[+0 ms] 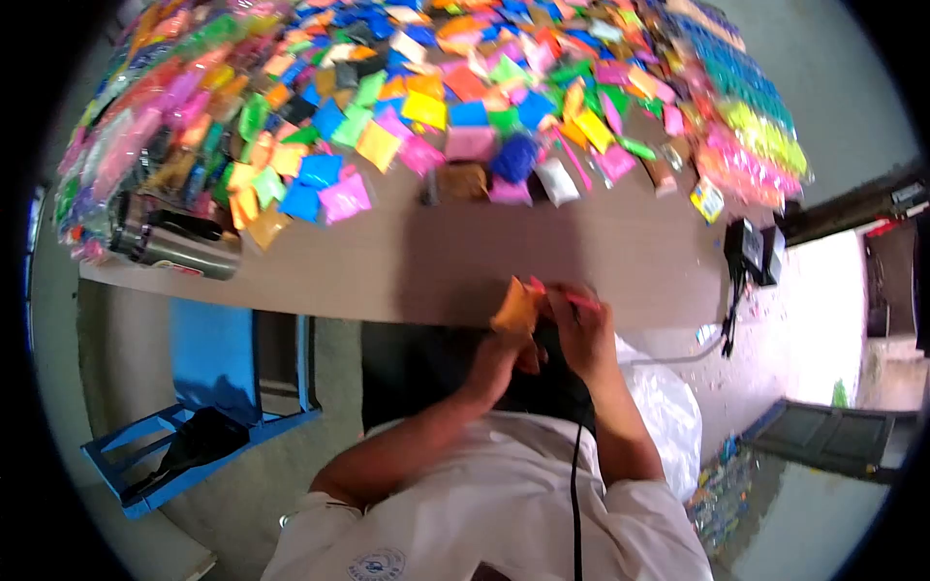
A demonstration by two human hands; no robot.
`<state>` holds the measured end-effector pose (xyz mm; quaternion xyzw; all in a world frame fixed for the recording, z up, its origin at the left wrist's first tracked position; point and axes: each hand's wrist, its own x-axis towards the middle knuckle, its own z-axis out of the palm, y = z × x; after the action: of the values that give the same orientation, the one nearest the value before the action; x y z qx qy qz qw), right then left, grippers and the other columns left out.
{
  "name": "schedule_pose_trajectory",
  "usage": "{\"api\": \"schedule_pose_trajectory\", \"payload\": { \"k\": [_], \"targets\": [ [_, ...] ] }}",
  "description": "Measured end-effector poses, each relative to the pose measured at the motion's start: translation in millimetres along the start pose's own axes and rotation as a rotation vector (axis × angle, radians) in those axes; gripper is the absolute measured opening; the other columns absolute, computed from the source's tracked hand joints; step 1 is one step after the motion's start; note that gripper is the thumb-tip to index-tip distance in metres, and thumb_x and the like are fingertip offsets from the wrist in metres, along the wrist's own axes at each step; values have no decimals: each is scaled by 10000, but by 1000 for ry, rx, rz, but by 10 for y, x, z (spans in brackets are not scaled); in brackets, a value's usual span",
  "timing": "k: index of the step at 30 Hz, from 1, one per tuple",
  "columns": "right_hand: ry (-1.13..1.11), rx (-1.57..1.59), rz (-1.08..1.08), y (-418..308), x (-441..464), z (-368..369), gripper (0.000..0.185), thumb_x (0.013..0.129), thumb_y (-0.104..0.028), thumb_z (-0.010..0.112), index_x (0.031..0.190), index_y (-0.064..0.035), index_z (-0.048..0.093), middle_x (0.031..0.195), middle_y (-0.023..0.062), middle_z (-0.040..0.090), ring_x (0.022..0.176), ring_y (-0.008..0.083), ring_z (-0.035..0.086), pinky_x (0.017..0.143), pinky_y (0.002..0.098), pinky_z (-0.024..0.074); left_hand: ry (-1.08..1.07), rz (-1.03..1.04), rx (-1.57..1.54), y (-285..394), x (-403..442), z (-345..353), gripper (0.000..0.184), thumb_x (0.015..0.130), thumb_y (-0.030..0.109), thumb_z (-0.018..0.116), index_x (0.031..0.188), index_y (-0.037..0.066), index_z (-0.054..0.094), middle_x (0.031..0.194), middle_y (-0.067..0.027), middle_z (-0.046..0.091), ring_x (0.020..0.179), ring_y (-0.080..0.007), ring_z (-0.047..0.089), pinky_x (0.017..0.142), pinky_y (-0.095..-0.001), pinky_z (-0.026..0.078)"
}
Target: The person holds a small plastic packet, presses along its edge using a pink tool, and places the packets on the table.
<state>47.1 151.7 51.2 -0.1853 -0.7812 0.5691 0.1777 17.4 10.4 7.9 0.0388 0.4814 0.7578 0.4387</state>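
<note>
Close to my body, at the table's front edge, my left hand (504, 360) is closed on a small orange packet (514, 310), which stands up from the fingers. Beside it, my right hand (585, 334) is closed round a thin pinkish-red tool (584, 302); its kind is not clear, and its far end is partly hidden by the fingers and the packet. Both hands are nearly touching at the packet. Farther back lie a dark blue lump (514, 157), a white packet (557, 181) and a brown packet (462, 181).
Many colourful small packets (424, 109) cover the back of the table (339, 261). Long bagged bundles lie at both sides. A steel flask (189, 247) lies at left, a black adapter (745, 250) at right. A blue chair (215, 363) stands below left, a white plastic bag (668, 416) at right.
</note>
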Motion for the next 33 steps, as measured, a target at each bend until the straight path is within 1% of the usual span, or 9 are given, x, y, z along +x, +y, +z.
{"api": "schedule_pose_trajectory", "payload": {
  "k": [7, 10, 13, 16, 18, 25, 28, 31, 33],
  "targets": [
    [59, 34, 10, 30, -40, -106, 139, 937, -97, 556, 949, 14, 640, 743, 54, 618, 657, 113, 561, 594, 250, 451, 27, 98, 99, -29, 10, -35, 543, 984, 442, 416, 644, 30, 514, 635, -66, 555, 654, -153, 581, 626, -276, 447],
    [70, 173, 85, 2, -108, -113, 210, 950, -169, 570, 932, 33, 625, 768, 49, 631, 651, 84, 531, 591, 216, 443, 11, 122, 66, -32, 25, -24, 539, 989, 430, 412, 636, 32, 503, 629, -65, 544, 647, -153, 574, 625, -275, 445],
    [137, 216, 81, -146, -147, -114, 180, 939, -134, 581, 904, 38, 621, 735, 51, 622, 617, 93, 535, 576, 217, 447, 28, 110, 59, 28, 12, -10, 528, 993, 412, 417, 622, 43, 486, 617, -53, 520, 642, -151, 567, 613, -273, 442],
    [82, 219, 55, -199, -199, -77, 138, 927, -89, 586, 921, 43, 625, 747, 58, 645, 607, 92, 556, 575, 211, 459, 8, 95, 97, 47, 4, -18, 522, 970, 503, 417, 668, 80, 464, 637, -68, 543, 635, -157, 536, 615, -290, 434],
    [-20, 50, 70, -138, -229, -34, 104, 910, -37, 584, 939, 50, 634, 773, 72, 669, 648, 89, 595, 599, 209, 481, -21, 94, 61, 59, 9, -13, 521, 969, 510, 414, 659, 92, 448, 627, -61, 530, 625, -149, 521, 614, -287, 434],
    [23, -7, 4, -52, -216, 0, 97, 889, 1, 578, 931, 47, 651, 776, 67, 681, 707, 83, 619, 642, 217, 498, 21, 37, 82, 130, -24, 18, 517, 977, 499, 404, 648, 101, 429, 624, -54, 517, 622, -141, 509, 607, -283, 426],
    [14, -92, -29, -58, -218, -8, 85, 860, 15, 601, 919, 33, 660, 791, 78, 685, 692, 97, 626, 626, 225, 492, 7, 47, 48, 74, -11, 3, 512, 985, 489, 390, 653, 101, 419, 629, -50, 506, 610, -141, 489, 598, -287, 418],
    [52, -313, -193, -58, -182, 1, 96, 805, 30, 638, 895, 16, 665, 756, 100, 664, 640, 169, 629, 595, 267, 487, -28, 79, 12, 50, -2, -3, 501, 989, 480, 389, 659, 103, 415, 617, -34, 469, 597, -137, 466, 591, -288, 407],
    [66, -418, -417, -74, -161, 3, 130, 742, 35, 668, 864, -9, 658, 732, 108, 634, 624, 251, 603, 568, 321, 477, -4, 78, -32, 62, -12, 0, 453, 988, 424, 423, 706, 71, 457, 577, -10, 406, 590, -135, 516, 564, -273, 422]
  ]
}}
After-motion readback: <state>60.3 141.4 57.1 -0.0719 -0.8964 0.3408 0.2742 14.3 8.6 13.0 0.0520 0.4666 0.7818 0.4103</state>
